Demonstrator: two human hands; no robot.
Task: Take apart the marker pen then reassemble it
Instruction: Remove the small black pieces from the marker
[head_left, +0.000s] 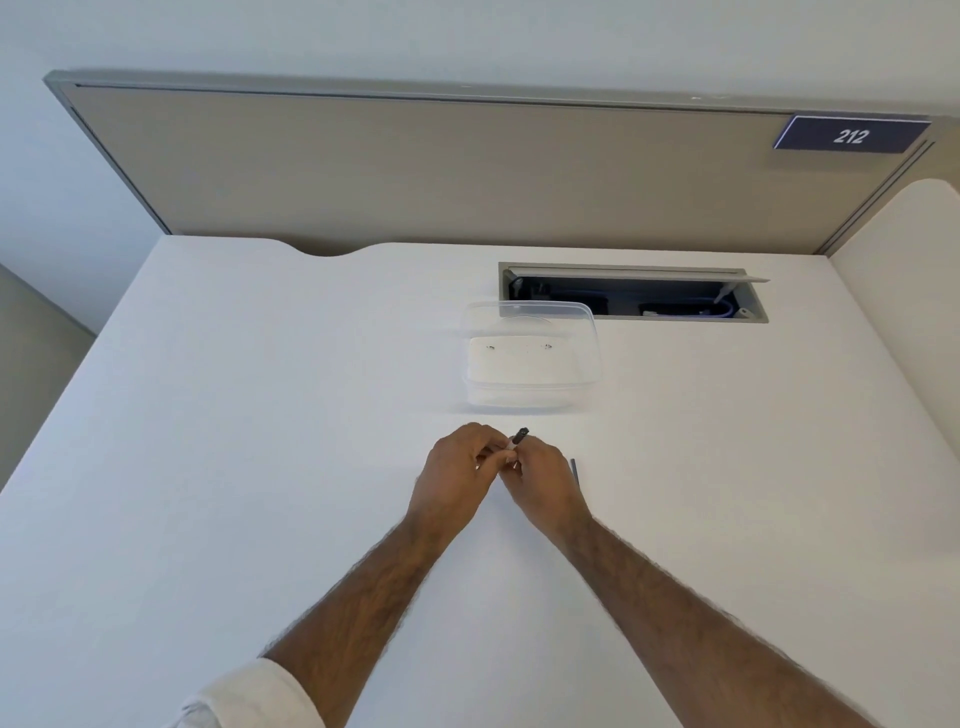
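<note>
Both my hands meet over the middle of the white desk (260, 467) and grip a small marker pen (520, 435) between them. Only its dark end pokes out above my fingers; the body is hidden inside the grip. My left hand (457, 470) closes on it from the left, my right hand (540, 475) from the right. A thin dark stick-like part (575, 472) lies on the desk just right of my right hand, partly hidden behind it.
A clear plastic container (530, 356) stands on the desk just beyond my hands. Behind it an open cable tray (634, 293) is sunk into the desktop. A beige partition (415, 171) with a "212" sign (851, 135) closes the far edge.
</note>
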